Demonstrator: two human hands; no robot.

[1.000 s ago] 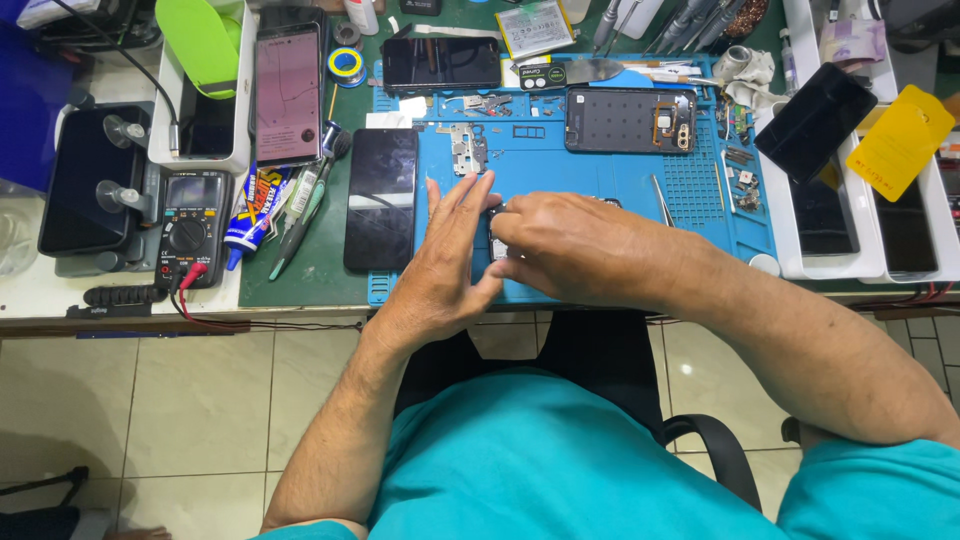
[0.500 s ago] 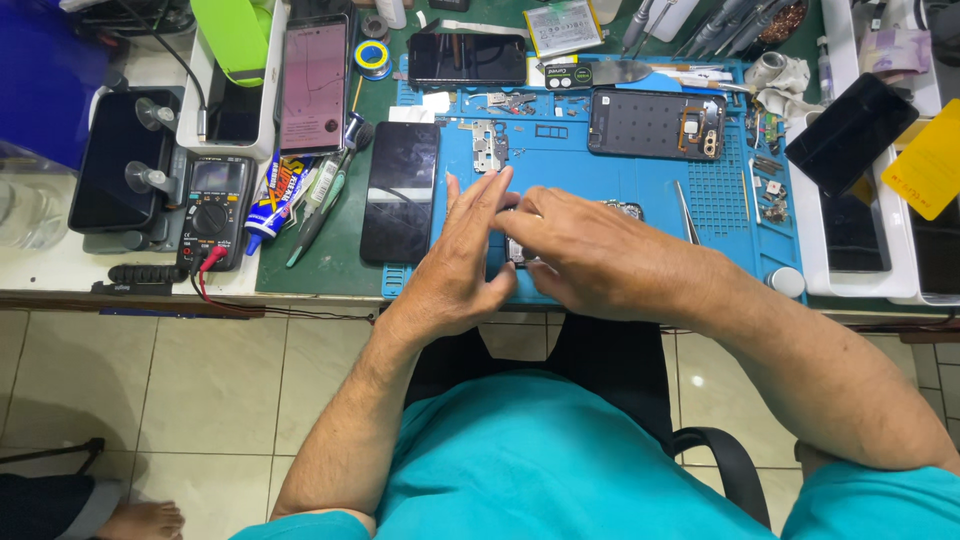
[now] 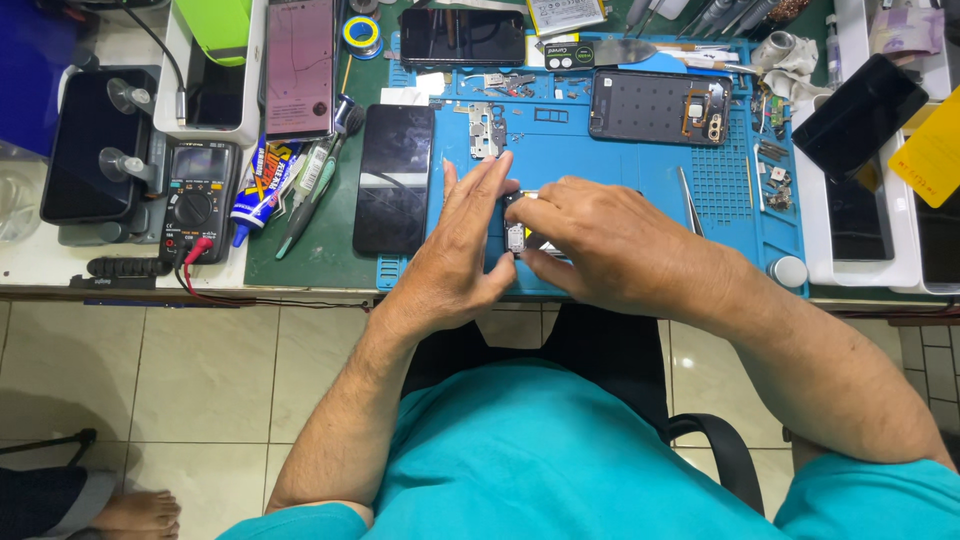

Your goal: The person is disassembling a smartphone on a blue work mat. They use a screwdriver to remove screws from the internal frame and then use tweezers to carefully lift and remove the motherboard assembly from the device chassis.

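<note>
Bench (image 3: 330, 265) was dark green on top, with a pale front edge; tiled floor showed below it. A blue rubber mat (image 3: 640, 175) lay on the bench, rectangular, with moulded compartments and a ribbed patch at its right side.

Both hands met at the mat's near middle. Left hand (image 3: 455, 255) lay with fingers long and nearly flat, thumb tucked toward the part. Right hand (image 3: 600, 240) was curled, fingertips pinched narrow on the same part. The part (image 3: 516, 228) was a small dark phone piece with a pale metal patch, held between the 2 hands just above the mat. The right hand hid most of it, so its full shape could not be told.

Around, largest first:
- A black phone (image 3: 393, 178), glossy glass, lay flat across the mat's left edge, just beside the left hand.
- An opened phone body (image 3: 655, 107), dark and matte with a camera cluster at its right end, lay at the mat's far side.
- A pink-tinted phone (image 3: 299, 65) sat in a white tray, far left.
- A black multimeter (image 3: 195, 195) with a round dial stood left of the glue tube (image 3: 262, 180).
- A bare metal bracket (image 3: 484, 130) lay just beyond the left fingertips.
- Thin steel tweezers (image 3: 690, 203) lay right of the right hand.
- A small white round cap (image 3: 789, 271) sat at the mat's near right corner.
</note>
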